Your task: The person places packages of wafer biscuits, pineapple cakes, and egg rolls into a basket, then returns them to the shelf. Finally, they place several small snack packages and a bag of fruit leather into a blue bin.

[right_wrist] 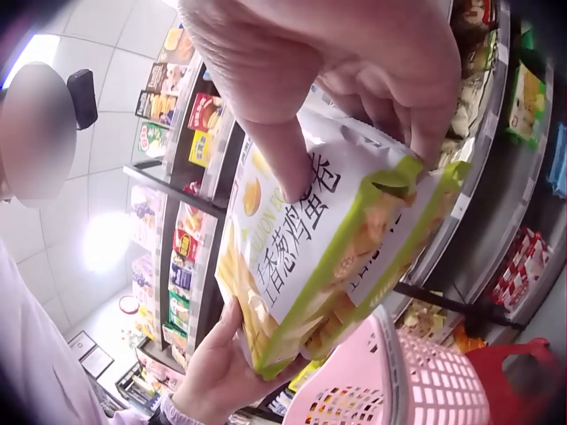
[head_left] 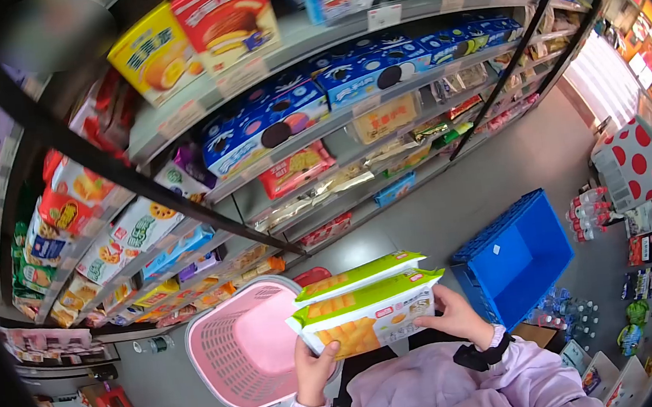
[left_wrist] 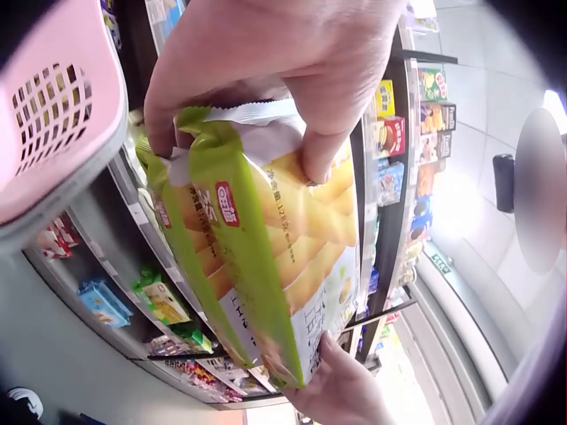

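Two green-and-white packs of egg rolls (head_left: 369, 321) are held side by side in front of the person's body, yellow rolls printed on them. My left hand (head_left: 313, 371) grips one end of the packs, thumb on the near face. At the other end my right hand (head_left: 464, 319) pinches both packs, its thumb on the white printed panel (right_wrist: 297, 235). In the left wrist view, the left fingers curl behind the packs' crimped end. Below and to the left, the pink shopping basket (head_left: 208, 364) stands on the floor.
Shelves of boxed and bagged snacks rise ahead, with blue cookie boxes (head_left: 268, 127) on one level. A blue crate (head_left: 478, 275) sits on the floor at right, near bottled water (head_left: 580, 316). Something red (head_left: 313, 276) lies behind the pink basket.
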Motion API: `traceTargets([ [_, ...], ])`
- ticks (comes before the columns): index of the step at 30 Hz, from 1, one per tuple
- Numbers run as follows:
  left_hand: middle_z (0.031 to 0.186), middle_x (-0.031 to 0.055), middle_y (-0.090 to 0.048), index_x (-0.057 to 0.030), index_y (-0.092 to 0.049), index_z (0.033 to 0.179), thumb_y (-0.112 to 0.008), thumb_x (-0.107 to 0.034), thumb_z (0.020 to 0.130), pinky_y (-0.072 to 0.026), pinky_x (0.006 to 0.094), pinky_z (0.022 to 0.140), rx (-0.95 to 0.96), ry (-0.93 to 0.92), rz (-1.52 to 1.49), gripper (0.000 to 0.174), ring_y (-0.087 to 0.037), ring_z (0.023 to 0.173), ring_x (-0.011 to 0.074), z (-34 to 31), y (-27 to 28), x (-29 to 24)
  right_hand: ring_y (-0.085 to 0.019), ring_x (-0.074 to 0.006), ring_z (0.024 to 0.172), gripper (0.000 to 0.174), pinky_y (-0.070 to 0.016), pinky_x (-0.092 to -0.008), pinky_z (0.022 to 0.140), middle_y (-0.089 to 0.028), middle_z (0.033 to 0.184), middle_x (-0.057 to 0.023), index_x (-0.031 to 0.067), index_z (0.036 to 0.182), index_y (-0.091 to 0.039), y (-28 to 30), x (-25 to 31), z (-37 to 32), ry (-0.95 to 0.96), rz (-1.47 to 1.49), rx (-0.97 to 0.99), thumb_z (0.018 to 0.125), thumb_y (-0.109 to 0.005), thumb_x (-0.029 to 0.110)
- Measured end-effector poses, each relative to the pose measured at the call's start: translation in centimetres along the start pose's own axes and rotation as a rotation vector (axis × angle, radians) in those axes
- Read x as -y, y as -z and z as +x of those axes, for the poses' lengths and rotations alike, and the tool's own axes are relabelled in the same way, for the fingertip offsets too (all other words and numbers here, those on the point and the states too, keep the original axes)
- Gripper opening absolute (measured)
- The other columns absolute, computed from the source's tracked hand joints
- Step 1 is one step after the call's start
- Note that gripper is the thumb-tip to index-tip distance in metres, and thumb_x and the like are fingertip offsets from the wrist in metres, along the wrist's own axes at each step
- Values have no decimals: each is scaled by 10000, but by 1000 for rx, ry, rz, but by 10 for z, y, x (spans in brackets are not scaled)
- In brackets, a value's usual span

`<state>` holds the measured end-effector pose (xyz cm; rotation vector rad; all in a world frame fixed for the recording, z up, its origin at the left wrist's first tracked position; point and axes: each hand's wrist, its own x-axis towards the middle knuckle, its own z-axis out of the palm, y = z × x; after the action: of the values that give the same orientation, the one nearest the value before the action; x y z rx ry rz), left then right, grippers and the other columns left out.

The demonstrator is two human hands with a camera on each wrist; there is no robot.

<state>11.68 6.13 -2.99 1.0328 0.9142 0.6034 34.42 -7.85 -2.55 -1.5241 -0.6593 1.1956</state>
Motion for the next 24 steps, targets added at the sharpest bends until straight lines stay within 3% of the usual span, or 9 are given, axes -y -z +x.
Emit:
traceTargets([
  [6, 1077, 74, -534, 9, -409, 1154, -665, -104, 756, -404, 290, 855, 77, -17, 78, 486, -516, 980, 147, 32, -71, 27, -512, -174, 1028, 559, -416, -306, 889, -505, 1119, -99, -26, 1165, -406, 80, 1, 4, 14, 59, -72, 691, -700, 21],
  [11, 1117, 70, -517, 1, -389, 1183, -656, -79, 760, -390, 291, 879, 43, 8, 20, 507, -497, 1021, 150, 51, -135, 44, -500, -171, 1043, 574, -397, -306, 903, -509, 1117, -87, -15, 1164, -405, 145, -9, 20, 8, 56, -91, 670, -698, -17],
  [15, 1104, 60, -517, 8, -396, 1197, -659, -148, 771, -381, 274, 876, -19, 37, -10, 525, -487, 1008, 130, 65, -175, 72, -515, -163, 1014, 557, -417, -288, 870, -535, 1072, -79, -13, 1125, -431, 194, -17, 39, -57, 21, -50, 636, -694, -51],
  [24, 1076, 81, -535, 19, -408, 1176, -651, -204, 785, -390, 271, 859, -122, 128, -7, 511, -496, 986, 138, 85, -208, 114, -541, -156, 970, 540, -452, -292, 827, -557, 1047, -83, -7, 1131, -442, 242, -38, 88, -146, -26, 111, 649, -679, -56],
])
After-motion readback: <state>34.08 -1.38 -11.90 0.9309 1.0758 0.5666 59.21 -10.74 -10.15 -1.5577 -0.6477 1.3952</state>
